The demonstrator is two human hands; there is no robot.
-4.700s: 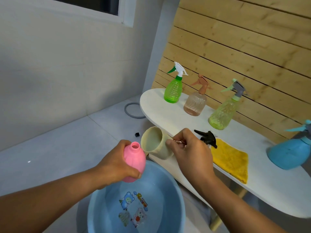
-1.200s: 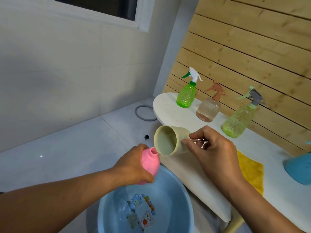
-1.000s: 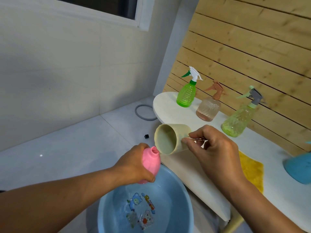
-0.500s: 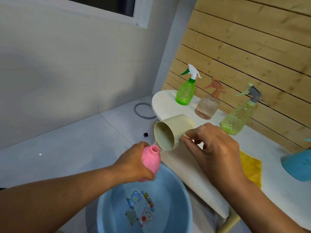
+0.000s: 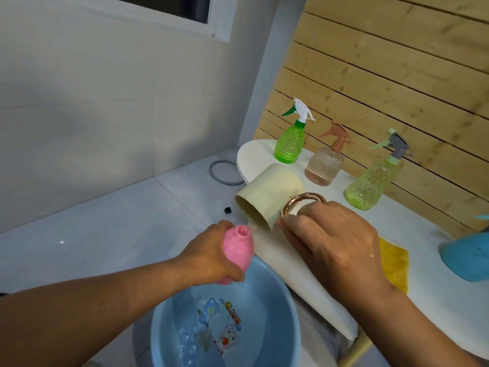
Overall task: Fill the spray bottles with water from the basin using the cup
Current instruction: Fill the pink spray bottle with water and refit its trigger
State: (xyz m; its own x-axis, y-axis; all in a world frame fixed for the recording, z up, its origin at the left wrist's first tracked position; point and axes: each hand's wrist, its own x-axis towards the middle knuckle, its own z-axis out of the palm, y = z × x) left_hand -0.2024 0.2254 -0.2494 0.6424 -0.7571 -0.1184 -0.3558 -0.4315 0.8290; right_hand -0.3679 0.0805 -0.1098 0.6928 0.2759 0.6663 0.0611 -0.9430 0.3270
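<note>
My left hand (image 5: 211, 254) grips a pink bottle (image 5: 238, 251) with no spray head, its open neck up, above the blue basin (image 5: 267, 295). My right hand (image 5: 333, 247) holds a cream cup (image 5: 267, 194) by its gold ring handle, tipped steeply so its mouth points down. The cup's lip sits right at the pink bottle's neck, and a thin stream of water runs between them. The basin holds shallow water over a cartoon print.
On the white table (image 5: 423, 292) stand a green spray bottle (image 5: 289, 143), a brownish clear one (image 5: 325, 165) and a yellow-green one (image 5: 373, 181). A yellow cloth (image 5: 394, 263) and a blue bottle (image 5: 468, 258) lie farther right. A grey ring (image 5: 225, 176) lies on the floor.
My right hand has tipped the cup further, from level to steeply downward, and its lip has come down to the pink bottle's neck. My left hand stays over the basin.
</note>
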